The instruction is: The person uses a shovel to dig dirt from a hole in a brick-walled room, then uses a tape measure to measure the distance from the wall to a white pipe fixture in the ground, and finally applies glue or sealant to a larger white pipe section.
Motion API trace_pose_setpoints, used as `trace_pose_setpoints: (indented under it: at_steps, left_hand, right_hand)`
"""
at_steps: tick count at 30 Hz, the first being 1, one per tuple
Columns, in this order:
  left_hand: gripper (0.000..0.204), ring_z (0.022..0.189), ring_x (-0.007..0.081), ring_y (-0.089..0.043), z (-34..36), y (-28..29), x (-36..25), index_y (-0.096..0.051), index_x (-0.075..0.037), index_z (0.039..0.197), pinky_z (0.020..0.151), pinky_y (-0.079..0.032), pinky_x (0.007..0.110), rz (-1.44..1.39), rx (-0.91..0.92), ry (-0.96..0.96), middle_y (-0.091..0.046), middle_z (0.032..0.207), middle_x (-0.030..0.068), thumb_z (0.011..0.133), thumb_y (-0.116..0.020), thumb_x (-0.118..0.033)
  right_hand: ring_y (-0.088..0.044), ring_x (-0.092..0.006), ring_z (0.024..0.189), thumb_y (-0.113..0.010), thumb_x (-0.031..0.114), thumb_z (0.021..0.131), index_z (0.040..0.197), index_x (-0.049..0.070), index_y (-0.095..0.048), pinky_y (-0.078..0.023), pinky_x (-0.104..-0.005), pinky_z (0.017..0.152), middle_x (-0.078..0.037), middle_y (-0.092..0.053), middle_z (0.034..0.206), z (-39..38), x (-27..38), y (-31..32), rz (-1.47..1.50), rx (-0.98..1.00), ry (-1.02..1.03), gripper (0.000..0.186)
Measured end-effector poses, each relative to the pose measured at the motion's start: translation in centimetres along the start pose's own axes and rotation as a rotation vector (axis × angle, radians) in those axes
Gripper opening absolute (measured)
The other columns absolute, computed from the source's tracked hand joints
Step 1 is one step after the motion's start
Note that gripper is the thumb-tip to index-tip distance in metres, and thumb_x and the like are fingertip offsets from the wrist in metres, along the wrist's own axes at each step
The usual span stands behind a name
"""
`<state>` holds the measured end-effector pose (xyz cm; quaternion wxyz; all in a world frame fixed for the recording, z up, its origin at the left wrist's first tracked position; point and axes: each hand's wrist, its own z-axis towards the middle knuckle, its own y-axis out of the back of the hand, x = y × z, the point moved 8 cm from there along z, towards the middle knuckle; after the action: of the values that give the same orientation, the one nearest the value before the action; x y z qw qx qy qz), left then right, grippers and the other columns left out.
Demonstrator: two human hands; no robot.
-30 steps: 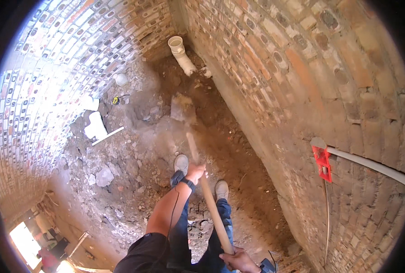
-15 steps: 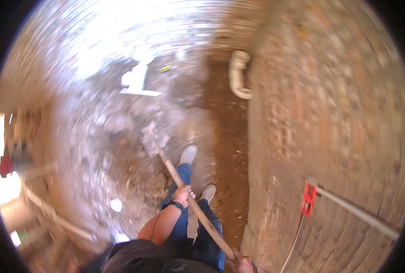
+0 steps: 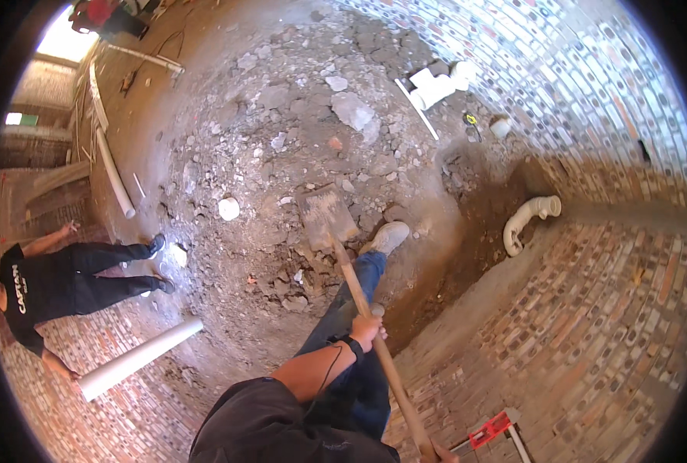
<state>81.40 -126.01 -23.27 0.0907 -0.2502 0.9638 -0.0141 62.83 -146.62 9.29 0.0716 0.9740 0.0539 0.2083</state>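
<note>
My left hand (image 3: 368, 330), with a dark band on its wrist, is closed round the wooden shaft of a shovel (image 3: 396, 378) at about mid-length. At the lower edge my right hand (image 3: 438, 454) grips the upper end of the same shaft; the picture's edge cuts part of it off. The shovel's flat, dirt-covered blade (image 3: 328, 217) rests over broken soil and rubble, just left of my light shoe (image 3: 390, 238). Loose clods (image 3: 285, 282) lie beside the blade. I cannot tell whether the blade carries any soil.
A trench (image 3: 443, 278) runs along the brick wall (image 3: 575, 309) at right, with a curved white pipe (image 3: 522, 225) in it. White pipe fittings (image 3: 434, 89) and a yellow-black tape measure (image 3: 470, 119) lie farther off. Left, another person (image 3: 73, 282) holds a long white pipe (image 3: 141, 359).
My view has swung left, bringing the other person with the pipe into sight. The shovel and my left hand now appear farther right. Both hands keep hold of the shaft.
</note>
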Motion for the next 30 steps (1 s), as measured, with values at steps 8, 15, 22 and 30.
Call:
trace_pose_setpoints:
  at_steps: [8, 15, 22, 30]
  left_hand:
    - [0.009, 0.050, 0.0231, -0.053, 11.3, 6.5, -15.4, -0.053, -0.001, 0.086, 0.045, -0.046, 0.038, -0.064, 0.040, -0.054, -0.052, 0.064, 0.0091, 0.090, -0.061, -0.002]
    - [0.009, 0.053, 0.0229, -0.053, 11.8, 5.9, -16.1, -0.054, 0.000, 0.087, 0.046, -0.048, 0.040, 0.066, -0.080, -0.009, -0.051, 0.069, 0.0091, 0.090, -0.063, 0.001]
    - [0.012, 0.051, 0.0208, -0.053, 18.5, 6.4, -27.2, -0.055, -0.003, 0.081, 0.048, -0.048, 0.038, 0.111, 0.014, -0.057, -0.052, 0.065, 0.0073, 0.089, -0.064, -0.004]
    - [0.018, 0.050, 0.0201, -0.050, 22.1, 6.2, -32.8, -0.054, -0.006, 0.073, 0.046, -0.046, 0.039, 0.170, -0.063, -0.018, -0.050, 0.062, 0.0064, 0.090, -0.059, -0.008]
  right_hand:
    - [-0.071, -0.0283, 0.087, -0.076, 0.021, 0.089, 0.132, 0.003, -0.059, -0.055, -0.0380, 0.074, -0.021, -0.072, 0.097, 10.2, 6.8, -11.5, -0.281, -0.022, 0.199, 0.050]
    - [-0.060, -0.0236, 0.100, -0.066, 0.018, 0.096, 0.140, -0.002, -0.052, -0.049, -0.0365, 0.087, -0.017, -0.067, 0.117, 9.2, 10.5, -13.7, 0.253, -0.056, -0.188, 0.049]
    - [-0.064, -0.0236, 0.089, -0.064, 0.019, 0.097, 0.131, -0.003, -0.058, -0.052, -0.0381, 0.079, -0.021, -0.069, 0.100, 18.5, 15.1, -19.3, -0.147, 0.003, 0.001, 0.040]
    - [-0.073, -0.0380, 0.084, -0.075, 0.020, 0.087, 0.134, 0.001, -0.057, -0.056, -0.0426, 0.071, -0.029, -0.069, 0.086, 21.1, 22.3, -19.5, -0.490, 0.040, 0.034, 0.054]
